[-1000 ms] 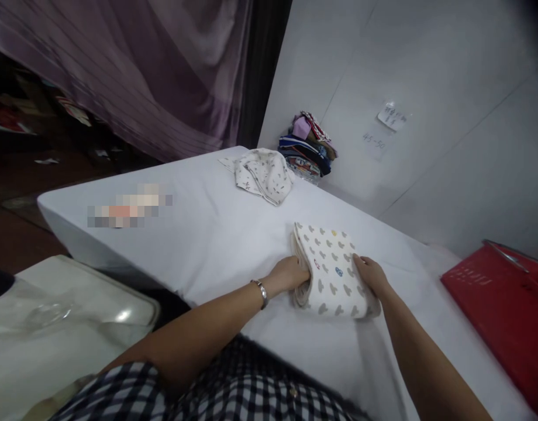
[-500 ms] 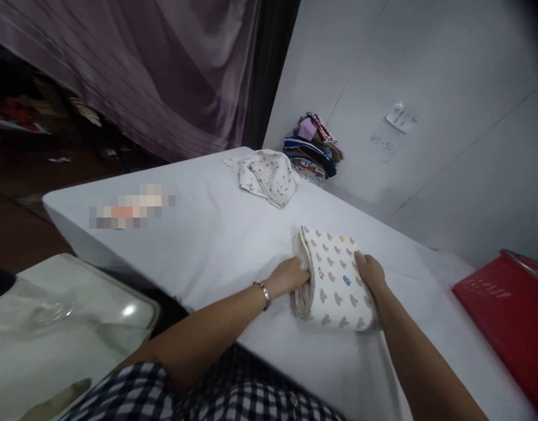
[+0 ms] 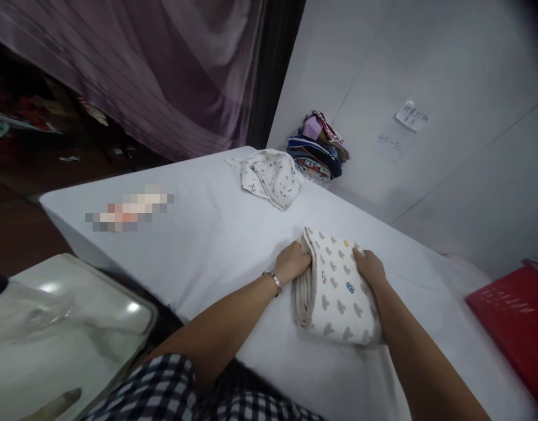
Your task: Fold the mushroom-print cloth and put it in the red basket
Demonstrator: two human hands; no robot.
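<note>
A folded white cloth (image 3: 341, 292) with grey shapes and a few coloured ones lies on the white-covered table (image 3: 185, 245). My left hand (image 3: 293, 261), a bracelet at its wrist, closes on the cloth's layered left edge, its fingertips hidden in the folds. On the opposite side, my right hand (image 3: 369, 268) grips the upper right edge, with the thumb on top and the other fingers mostly out of sight. Farther back rests a loosely bunched white cloth (image 3: 273, 178) with small dark marks, touched by neither hand.
Folded clothes (image 3: 317, 149) are stacked by the wall beyond the table. A red bag or box (image 3: 514, 321) stands at the right. A blurred-out item (image 3: 128, 210) lies at the table's left end. A glossy pale surface (image 3: 67, 327) is at lower left.
My left hand has shifted up along the folded cloth's left edge. The cloth sits slightly lower in view, and the camera view has turned a little.
</note>
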